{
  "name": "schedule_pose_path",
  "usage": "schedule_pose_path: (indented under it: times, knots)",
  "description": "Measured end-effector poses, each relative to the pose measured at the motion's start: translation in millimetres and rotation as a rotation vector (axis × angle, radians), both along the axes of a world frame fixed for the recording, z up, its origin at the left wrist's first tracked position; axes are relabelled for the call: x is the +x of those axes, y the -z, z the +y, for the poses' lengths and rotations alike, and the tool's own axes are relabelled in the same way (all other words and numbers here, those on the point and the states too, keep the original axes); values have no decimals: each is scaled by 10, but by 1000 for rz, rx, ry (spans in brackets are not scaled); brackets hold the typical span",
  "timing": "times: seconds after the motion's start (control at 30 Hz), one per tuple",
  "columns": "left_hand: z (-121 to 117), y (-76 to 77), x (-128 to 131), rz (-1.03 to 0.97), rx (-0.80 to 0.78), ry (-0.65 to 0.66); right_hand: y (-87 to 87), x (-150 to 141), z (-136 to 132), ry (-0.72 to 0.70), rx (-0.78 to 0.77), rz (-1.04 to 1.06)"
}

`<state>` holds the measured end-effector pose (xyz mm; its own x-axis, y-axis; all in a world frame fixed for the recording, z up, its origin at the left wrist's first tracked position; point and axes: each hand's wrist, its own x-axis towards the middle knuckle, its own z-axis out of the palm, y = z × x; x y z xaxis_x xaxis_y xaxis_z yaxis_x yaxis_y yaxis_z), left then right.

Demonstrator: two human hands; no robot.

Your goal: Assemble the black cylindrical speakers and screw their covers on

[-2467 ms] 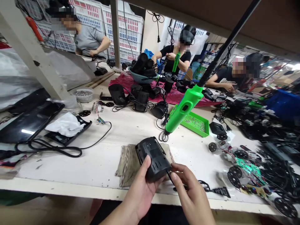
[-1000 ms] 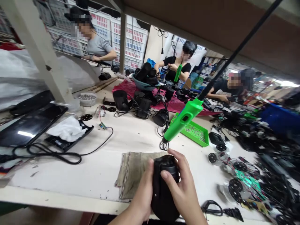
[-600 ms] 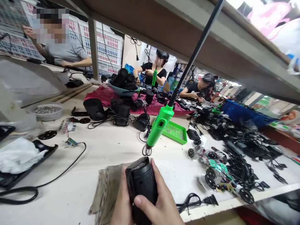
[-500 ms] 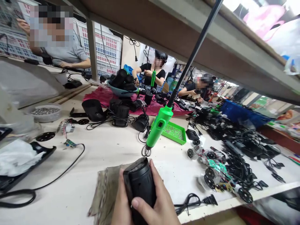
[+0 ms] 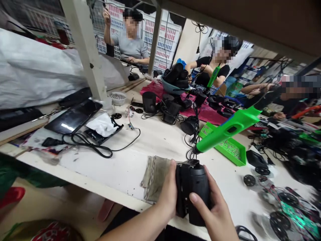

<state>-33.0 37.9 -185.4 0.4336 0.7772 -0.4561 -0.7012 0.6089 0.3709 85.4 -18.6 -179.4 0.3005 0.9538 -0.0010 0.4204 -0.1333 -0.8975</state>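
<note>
Casing (image 5: 199, 187): matte black, plastic-looking, rounded body on the right, slimmer piece on the left, dark gap running between; small bright dot low by the gap. Held upright-ish between the two hands, over the bench's near edge, just right of the cloth. Left hand (image 5: 168, 192) clamped along its left side, thumb up near the top; right hand (image 5: 217, 209) wrapped on the right side, thumb pressed across the near face

Cloth (image 5: 156, 179): drab, folded, frayed rim, flat on the pale, speckled bench (image 5: 120, 177). Driver (image 5: 223, 134): glossy green cylinder, slanting, dark tip down, beyond the casing. Behind it, shallow green tray (image 5: 238, 162) of tiny metallic bits. Leftward, crumpled white tissue (image 5: 102, 124) in a curved black shell; coiled black cable (image 5: 107, 156) beside. Far right, thin perforated black discs (image 5: 280, 225), clear plastic, green board
</note>
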Motion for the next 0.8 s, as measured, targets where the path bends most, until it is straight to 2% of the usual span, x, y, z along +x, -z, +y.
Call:
schedule_pose_path:
  times: [0.1,0.17,0.27,0.37,0.57,0.67,0.8]
  knots:
    - [51,-8,-49,-32,-67,192,-77,-12,5,86,-81,238]
    - [75,-5,-68,-41,-100,246,-107,-15,14,115,-108,380]
    - [84,7,-63,-47,-96,223,-96,-13,34,135,-90,465]
    - [80,29,-37,-51,-64,161,-59,-15,53,157,-56,423]
    - [88,92,-21,-77,-82,149,-102,39,105,146,-48,369]
    - [73,98,-31,-29,-22,127,-144,96,132,158,-54,399]
    - [36,58,-27,73,100,39,-143,157,115,211,-54,547]
